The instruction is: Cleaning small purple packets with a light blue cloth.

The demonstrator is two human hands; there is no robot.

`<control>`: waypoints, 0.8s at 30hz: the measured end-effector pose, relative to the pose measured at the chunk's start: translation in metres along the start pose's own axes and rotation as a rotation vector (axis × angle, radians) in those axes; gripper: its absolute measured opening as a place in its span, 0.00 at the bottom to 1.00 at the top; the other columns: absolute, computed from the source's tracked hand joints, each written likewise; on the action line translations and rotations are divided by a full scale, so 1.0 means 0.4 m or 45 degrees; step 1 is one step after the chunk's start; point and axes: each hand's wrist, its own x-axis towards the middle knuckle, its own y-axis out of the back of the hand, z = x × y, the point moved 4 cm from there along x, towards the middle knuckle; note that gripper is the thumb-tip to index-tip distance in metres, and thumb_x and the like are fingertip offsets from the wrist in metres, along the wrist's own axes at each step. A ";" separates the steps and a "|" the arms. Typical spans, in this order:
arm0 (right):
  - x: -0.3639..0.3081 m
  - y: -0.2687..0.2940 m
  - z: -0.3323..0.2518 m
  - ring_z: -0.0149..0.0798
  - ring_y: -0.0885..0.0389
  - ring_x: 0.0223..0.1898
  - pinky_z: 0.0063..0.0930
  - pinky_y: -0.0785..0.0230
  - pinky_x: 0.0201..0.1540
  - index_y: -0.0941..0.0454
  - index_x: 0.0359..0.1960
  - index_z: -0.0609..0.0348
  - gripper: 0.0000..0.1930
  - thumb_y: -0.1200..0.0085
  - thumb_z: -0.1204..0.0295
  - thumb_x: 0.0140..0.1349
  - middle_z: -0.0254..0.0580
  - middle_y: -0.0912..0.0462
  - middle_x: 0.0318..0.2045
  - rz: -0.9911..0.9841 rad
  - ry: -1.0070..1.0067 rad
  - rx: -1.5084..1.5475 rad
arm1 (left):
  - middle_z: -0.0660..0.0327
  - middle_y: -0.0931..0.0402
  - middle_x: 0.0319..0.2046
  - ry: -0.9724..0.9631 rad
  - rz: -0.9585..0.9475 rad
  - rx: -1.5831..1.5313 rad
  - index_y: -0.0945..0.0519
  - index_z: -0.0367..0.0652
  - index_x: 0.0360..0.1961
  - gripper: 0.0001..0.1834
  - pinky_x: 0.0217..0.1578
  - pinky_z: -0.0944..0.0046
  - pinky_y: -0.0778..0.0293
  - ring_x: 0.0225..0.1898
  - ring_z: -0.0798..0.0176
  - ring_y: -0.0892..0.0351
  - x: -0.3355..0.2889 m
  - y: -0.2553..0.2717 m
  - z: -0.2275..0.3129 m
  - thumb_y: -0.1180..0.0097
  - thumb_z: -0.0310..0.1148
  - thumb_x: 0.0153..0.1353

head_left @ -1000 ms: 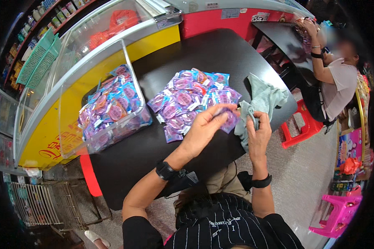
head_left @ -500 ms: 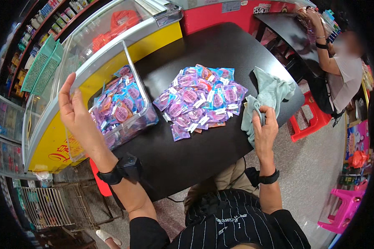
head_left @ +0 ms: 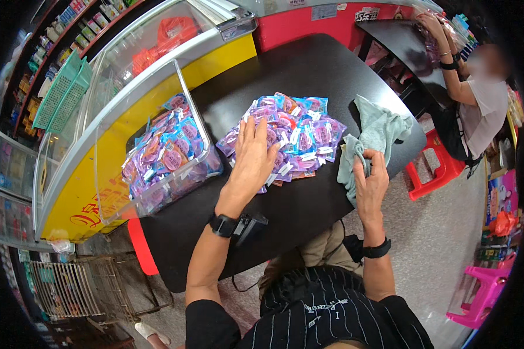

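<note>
A heap of small purple, blue and orange sealed packets (head_left: 305, 139) lies on the dark table (head_left: 297, 64). Over the heap's left edge is my left hand (head_left: 252, 156), palm down, fingers stretched out and holding nothing; whether it presses on the packets I cannot tell. My right hand (head_left: 371, 180) pinches the near end of a crumpled grey-green cloth (head_left: 375, 131) on the table's right side. To the left stands a clear plastic bin (head_left: 199, 131), tilted in view and filled with more packets of the same kind (head_left: 166, 154).
A glass-topped freezer with a yellow side (head_left: 224, 58) runs along the left and back. At the right, another person (head_left: 474, 110) works at a second dark table (head_left: 399, 49). A red stool (head_left: 436, 168), a pink stool (head_left: 480, 296) and a metal rack (head_left: 70, 288) stand around.
My left hand has swung from above the bin rightward and down to the heap's left edge. My right hand keeps its hold on the cloth.
</note>
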 end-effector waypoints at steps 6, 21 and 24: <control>-0.001 0.003 0.008 0.49 0.23 0.37 0.37 0.31 0.42 0.27 0.39 0.64 0.09 0.44 0.72 0.62 0.47 0.24 0.36 0.024 0.002 0.028 | 0.37 0.37 0.63 0.051 0.010 0.047 0.35 0.31 0.63 0.31 0.65 0.49 0.42 0.66 0.36 0.41 0.014 -0.038 -0.029 0.43 0.34 0.63; -0.003 0.001 0.006 0.47 0.22 0.39 0.37 0.31 0.43 0.26 0.39 0.64 0.09 0.45 0.71 0.63 0.46 0.24 0.36 0.019 -0.002 0.004 | 0.54 0.27 0.34 -0.021 0.260 -0.329 0.23 0.35 0.42 0.17 0.39 0.58 0.27 0.34 0.55 0.24 0.027 0.030 -0.004 0.35 0.22 0.50; -0.004 0.000 0.008 0.48 0.23 0.38 0.36 0.31 0.42 0.26 0.39 0.63 0.09 0.45 0.71 0.63 0.46 0.24 0.35 0.009 -0.015 0.065 | 0.59 0.26 0.31 0.019 0.222 -0.444 0.25 0.35 0.37 0.11 0.36 0.63 0.27 0.32 0.63 0.26 0.034 0.027 -0.004 0.36 0.25 0.55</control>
